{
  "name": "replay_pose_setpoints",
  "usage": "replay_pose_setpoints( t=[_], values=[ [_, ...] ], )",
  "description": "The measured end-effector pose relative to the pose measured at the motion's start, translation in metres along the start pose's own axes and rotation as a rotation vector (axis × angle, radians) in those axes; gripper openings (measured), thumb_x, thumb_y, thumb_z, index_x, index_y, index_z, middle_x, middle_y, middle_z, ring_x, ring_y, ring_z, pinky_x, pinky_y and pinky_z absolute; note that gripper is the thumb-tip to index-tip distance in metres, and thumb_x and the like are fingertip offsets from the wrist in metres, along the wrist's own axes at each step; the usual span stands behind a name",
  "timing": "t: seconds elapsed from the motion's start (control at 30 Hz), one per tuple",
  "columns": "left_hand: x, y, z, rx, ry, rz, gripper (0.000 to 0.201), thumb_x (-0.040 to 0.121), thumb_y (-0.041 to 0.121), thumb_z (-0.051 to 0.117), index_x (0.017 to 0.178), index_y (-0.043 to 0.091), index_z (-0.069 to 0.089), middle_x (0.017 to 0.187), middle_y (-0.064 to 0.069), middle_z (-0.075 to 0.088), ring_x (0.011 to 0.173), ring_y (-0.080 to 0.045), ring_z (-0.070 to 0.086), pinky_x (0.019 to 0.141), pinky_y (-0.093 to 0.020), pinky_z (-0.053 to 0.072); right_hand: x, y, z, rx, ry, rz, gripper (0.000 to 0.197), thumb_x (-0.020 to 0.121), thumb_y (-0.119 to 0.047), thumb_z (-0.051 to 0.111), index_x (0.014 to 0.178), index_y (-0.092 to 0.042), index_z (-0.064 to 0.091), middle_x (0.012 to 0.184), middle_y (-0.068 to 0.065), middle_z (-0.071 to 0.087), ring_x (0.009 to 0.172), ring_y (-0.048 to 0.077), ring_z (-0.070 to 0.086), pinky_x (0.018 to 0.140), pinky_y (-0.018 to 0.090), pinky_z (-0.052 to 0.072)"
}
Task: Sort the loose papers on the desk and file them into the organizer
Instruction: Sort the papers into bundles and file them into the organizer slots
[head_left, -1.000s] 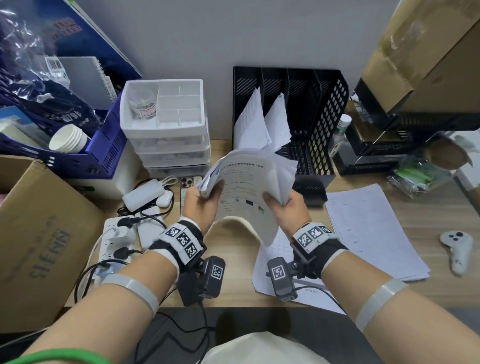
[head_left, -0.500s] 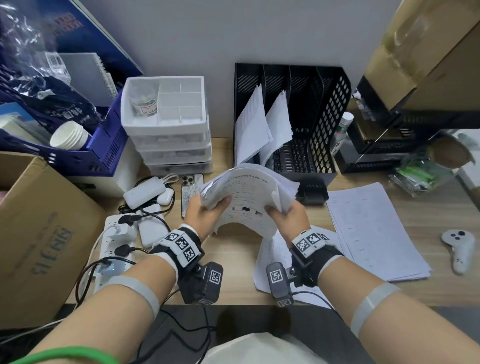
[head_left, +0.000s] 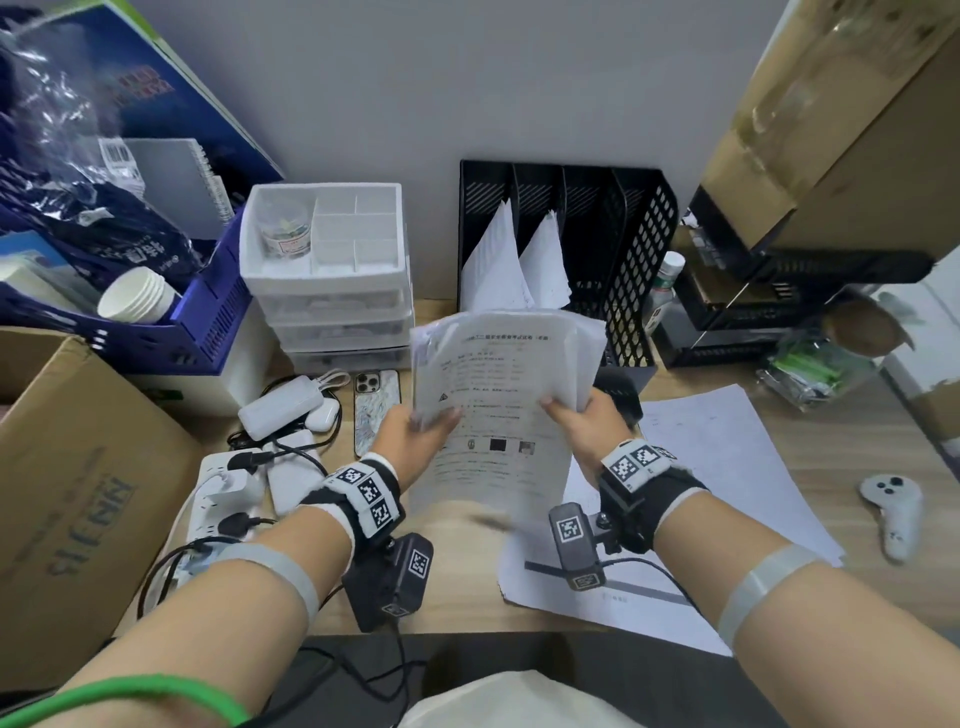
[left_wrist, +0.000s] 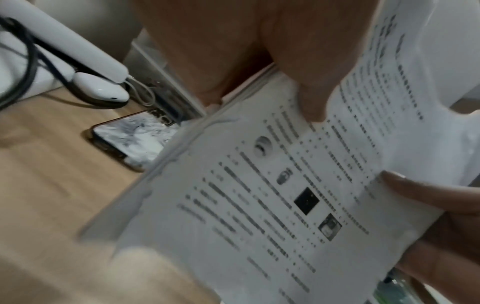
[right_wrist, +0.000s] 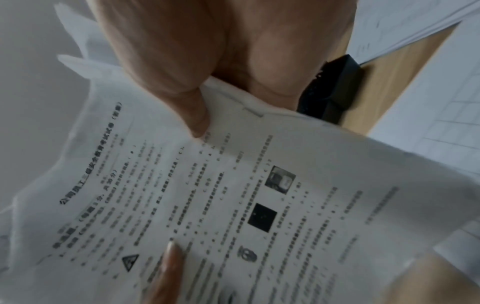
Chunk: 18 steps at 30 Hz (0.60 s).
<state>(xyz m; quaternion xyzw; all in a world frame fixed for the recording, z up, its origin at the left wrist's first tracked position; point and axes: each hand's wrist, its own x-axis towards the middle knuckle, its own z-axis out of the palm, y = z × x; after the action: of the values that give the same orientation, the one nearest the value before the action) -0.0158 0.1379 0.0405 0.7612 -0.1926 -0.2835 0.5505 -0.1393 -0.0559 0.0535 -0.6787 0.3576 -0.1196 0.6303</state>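
A stack of printed papers (head_left: 498, 395) is held upright above the desk in front of the black mesh organizer (head_left: 639, 249). My left hand (head_left: 415, 431) pinches its left edge, thumb on the printed face (left_wrist: 311, 98). My right hand (head_left: 582, 421) grips the right edge, thumb on top (right_wrist: 192, 107). Two slots at the organizer's left hold white sheets (head_left: 514, 265); the right slots look empty. More loose papers (head_left: 727, 467) lie flat on the desk under and right of my right wrist.
A white drawer unit (head_left: 327, 270), a phone (head_left: 376, 405) and a power strip with cables (head_left: 223, 488) sit left. A cardboard box (head_left: 78, 493) stands far left. A white controller (head_left: 893, 509) lies right, beside black trays (head_left: 779, 291).
The stack has been straightened from a bent, fanned bundle into a more upright, squared pile. Both hands have stayed on its edges.
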Motion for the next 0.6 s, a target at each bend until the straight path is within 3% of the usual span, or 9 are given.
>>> replay_pose_setpoints(
  t=[0.17,0.27,0.37,0.4,0.47,0.53,0.6],
  values=[
    [-0.002,0.024,0.001,0.111,-0.275,-0.013,0.029,0.090,0.033,0.068,0.113,0.015,0.071,0.101,0.004,0.077,0.088,-0.005,0.075,0.078,-0.025,0.061,0.008,-0.038,-0.028,0.081,0.129,-0.026,0.032,0.079,-0.028,0.072,0.108,-0.016,0.066,0.112,0.010,0.072,0.104,0.031,0.068,0.096,0.055,0.051],
    [0.003,0.042,0.015,0.216,-0.319,0.051,0.030,0.096,0.031,0.060,0.113,0.009,0.069,0.104,-0.002,0.076,0.091,-0.016,0.075,0.075,-0.026,0.061,0.010,-0.054,-0.039,-0.098,0.286,-0.067,0.041,0.083,-0.022,0.071,0.121,-0.016,0.056,0.118,0.008,0.066,0.104,0.027,0.063,0.097,0.048,0.050],
    [0.012,0.066,0.032,0.449,-0.217,0.215,0.029,0.100,0.033,0.053,0.110,0.012,0.070,0.102,-0.007,0.075,0.094,-0.026,0.071,0.080,-0.036,0.058,0.002,-0.065,-0.045,-0.243,0.547,-0.033,0.069,0.070,-0.026,0.080,0.124,-0.017,0.038,0.126,0.010,0.049,0.102,0.026,0.057,0.095,0.041,0.048],
    [0.013,0.075,0.038,0.568,-0.174,0.275,0.027,0.100,0.030,0.052,0.107,0.012,0.069,0.100,-0.010,0.074,0.092,-0.030,0.069,0.076,-0.033,0.054,-0.004,-0.071,-0.047,-0.204,0.507,-0.013,0.077,0.064,-0.033,0.084,0.124,-0.020,0.036,0.125,0.007,0.050,0.103,0.024,0.057,0.096,0.041,0.049],
    [0.015,0.093,0.051,0.753,-0.135,0.369,0.019,0.098,0.020,0.050,0.106,0.014,0.066,0.099,-0.015,0.072,0.090,-0.033,0.066,0.070,-0.030,0.044,-0.016,-0.081,-0.047,-0.025,0.204,0.020,0.091,0.054,-0.046,0.089,0.127,-0.027,0.038,0.123,0.004,0.061,0.107,0.020,0.062,0.093,0.044,0.054],
    [0.018,0.105,0.065,0.834,-0.182,0.441,0.027,0.091,0.014,0.051,0.116,0.018,0.062,0.105,-0.015,0.072,0.096,-0.037,0.066,0.078,-0.035,0.051,-0.033,-0.096,-0.045,0.030,-0.072,0.045,0.090,0.053,-0.054,0.089,0.127,-0.019,0.050,0.117,0.005,0.070,0.109,0.021,0.066,0.091,0.048,0.054],
    [0.020,0.111,0.078,0.897,-0.212,0.493,0.032,0.089,0.015,0.052,0.120,0.019,0.057,0.107,-0.013,0.072,0.099,-0.038,0.067,0.085,-0.043,0.055,-0.041,-0.109,-0.045,0.046,-0.064,0.041,0.073,0.060,-0.054,0.086,0.110,-0.005,0.064,0.107,0.014,0.073,0.106,0.030,0.068,0.090,0.049,0.056]
  ],
)
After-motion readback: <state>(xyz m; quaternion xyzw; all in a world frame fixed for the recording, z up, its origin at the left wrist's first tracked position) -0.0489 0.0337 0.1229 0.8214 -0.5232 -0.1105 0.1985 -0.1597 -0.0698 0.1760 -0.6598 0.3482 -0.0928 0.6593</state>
